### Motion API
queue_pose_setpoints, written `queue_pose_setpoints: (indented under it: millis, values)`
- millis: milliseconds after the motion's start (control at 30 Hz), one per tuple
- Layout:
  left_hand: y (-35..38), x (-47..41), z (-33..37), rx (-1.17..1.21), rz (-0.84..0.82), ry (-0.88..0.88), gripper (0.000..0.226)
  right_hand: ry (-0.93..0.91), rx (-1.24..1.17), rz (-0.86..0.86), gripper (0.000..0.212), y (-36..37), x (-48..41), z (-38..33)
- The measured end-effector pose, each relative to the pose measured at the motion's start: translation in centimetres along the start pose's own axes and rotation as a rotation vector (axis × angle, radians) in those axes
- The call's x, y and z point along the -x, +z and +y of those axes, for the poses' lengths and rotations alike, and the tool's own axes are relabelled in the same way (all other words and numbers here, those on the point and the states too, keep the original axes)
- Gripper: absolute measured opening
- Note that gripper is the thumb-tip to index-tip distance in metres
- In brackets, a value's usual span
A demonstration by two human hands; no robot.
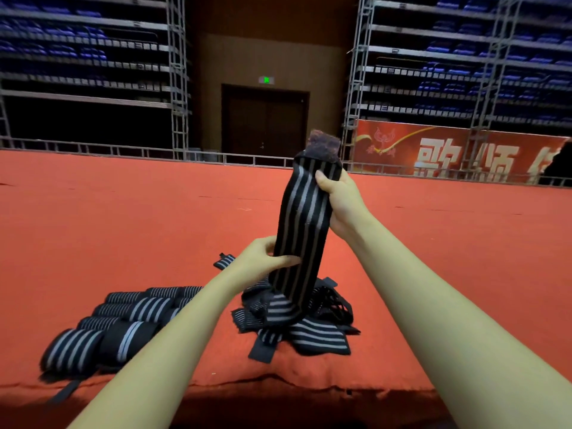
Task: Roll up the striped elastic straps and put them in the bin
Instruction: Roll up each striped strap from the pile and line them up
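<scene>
Red carpet [123, 212]. Rolled straps [123, 317] at left, loose pile [297, 320] centre. Held strap [303, 224] upright above pile: right hand [340, 202] clamped near top, left hand [263, 258] pinching lower edge. Likely risk: tail snags pile, drags others up. No bin seen.
</scene>
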State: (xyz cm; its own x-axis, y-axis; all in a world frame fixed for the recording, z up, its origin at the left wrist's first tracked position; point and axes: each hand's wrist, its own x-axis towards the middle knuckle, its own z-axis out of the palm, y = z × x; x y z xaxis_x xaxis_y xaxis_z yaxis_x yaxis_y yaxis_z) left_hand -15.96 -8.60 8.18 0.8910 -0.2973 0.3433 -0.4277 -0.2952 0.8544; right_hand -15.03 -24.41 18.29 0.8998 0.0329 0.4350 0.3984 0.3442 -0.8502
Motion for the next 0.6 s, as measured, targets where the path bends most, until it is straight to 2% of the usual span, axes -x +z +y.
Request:
queue_pose_setpoints:
  millis: [67,233,333,400,533,600]
  values:
    - [-0.2,1.2,-0.2,0.085,-0.034,-0.01,0.025,-0.012,-0.022,0.021,0.02,-0.4,0.0,-0.6]
    - [0.3,4.1,-0.9,0.093,-0.111,-0.09,0.025,-0.02,-0.064,0.056,0.019,-1.3,0.4,-0.9]
    - [0.9,5.3,-0.4,0.09,-0.159,-0.151,0.032,0.024,-0.053,0.017,0.02,-1.3,1.1,0.1]
    - [1.0,5.1,-0.1,0.145,-0.079,-0.161,0.04,0.058,-0.017,-0.025,0.022,-1.2,1.8,1.4]
    - [-0.2,3.2,0.6,0.279,0.237,-0.079,0.04,0.17,0.083,-0.071,0.029,-1.1,3.7,5.2]
    - [-0.5,2.3,0.5,0.294,0.29,-0.073,0.035,0.205,0.097,-0.091,0.027,-1.1,4.9,7.3]
